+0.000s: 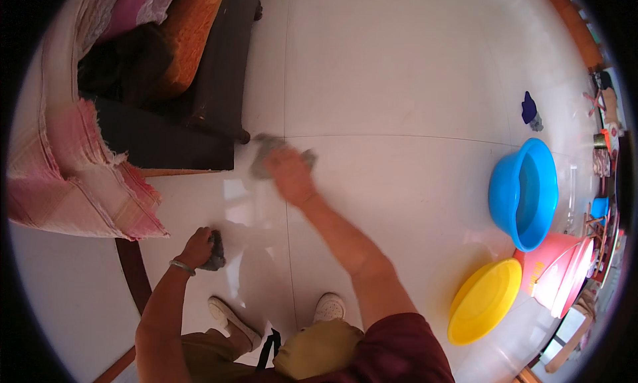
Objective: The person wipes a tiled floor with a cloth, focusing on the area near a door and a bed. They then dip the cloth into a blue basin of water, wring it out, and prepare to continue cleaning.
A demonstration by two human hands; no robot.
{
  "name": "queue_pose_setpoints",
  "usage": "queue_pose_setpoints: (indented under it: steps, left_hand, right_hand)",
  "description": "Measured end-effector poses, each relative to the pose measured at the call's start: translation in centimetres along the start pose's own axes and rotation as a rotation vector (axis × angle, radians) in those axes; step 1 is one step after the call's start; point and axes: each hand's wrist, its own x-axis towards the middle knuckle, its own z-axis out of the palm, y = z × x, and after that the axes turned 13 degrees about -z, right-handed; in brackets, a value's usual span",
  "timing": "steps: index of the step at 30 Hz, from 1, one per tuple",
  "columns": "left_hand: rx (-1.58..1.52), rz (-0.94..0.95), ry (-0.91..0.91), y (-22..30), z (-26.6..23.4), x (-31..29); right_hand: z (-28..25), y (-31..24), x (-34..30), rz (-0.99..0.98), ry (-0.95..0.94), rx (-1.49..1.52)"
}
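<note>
The grey cloth [267, 144] lies on the floor [399, 190] beneath the right hand [290, 174], whose finger hold is too blurred to tell; wiping seems best done with a flat palm and overlapping strokes, easing around the furniture leg [244, 136] just beyond. Well apart, the left hand [195, 249] is curled around a darker cloth [215, 252]. The blue basin [503, 195], far right of both hands, could serve for rinsing.

Smooth, glossy plastic noted in the blue basin [503, 197]; likewise in the yellow basin [484, 303] and bucket [548, 270] below it. Floor [399, 84] around the blue basin: tile-like, polished, light mirrored. Left of the blue basin: rags [216, 255], matt, rough cloth; frame [222, 84], wood-like, smooth; throw [83, 157], woven cloth, edge frayed.
</note>
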Motion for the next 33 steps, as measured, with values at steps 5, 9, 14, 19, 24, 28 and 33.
queue_pose_setpoints:
  steps: [5,9,14,19,24,28,33]
  left_hand:
    - [0.029,0.079,0.031,4.1,-2.1,2.2]
    - [0.004,0.123,0.033,7.6,-1.0,3.7]
    - [0.061,0.14,-0.06,10.1,1.9,1.9]
    - [0.132,0.308,-0.104,9.9,0.2,3.5]
    - [0.077,0.258,-0.047,9.5,-1.9,3.6]
    - [0.097,0.293,-0.079,9.1,-0.1,4.8]
    - [0.086,0.377,-0.11,10.7,-0.5,2.8]
  right_hand:
    - [-12.6,12.6,-8.8,0.335,0.019,-0.5]
    - [-24.0,18.1,-16.9,0.847,-0.139,-0.667]
    - [-31.7,16.1,-14.5,0.665,0.297,-0.892]
    - [-19.9,8.3,-16.4,0.359,0.028,-0.495]
    - [-8.7,-11.2,-13.4,0.083,0.085,-0.012]
    - [-4.7,-15.6,-16.7,-0.054,-0.003,0.121]
    - [-12.4,-5.1,-20.5,0.647,0.036,0.317]
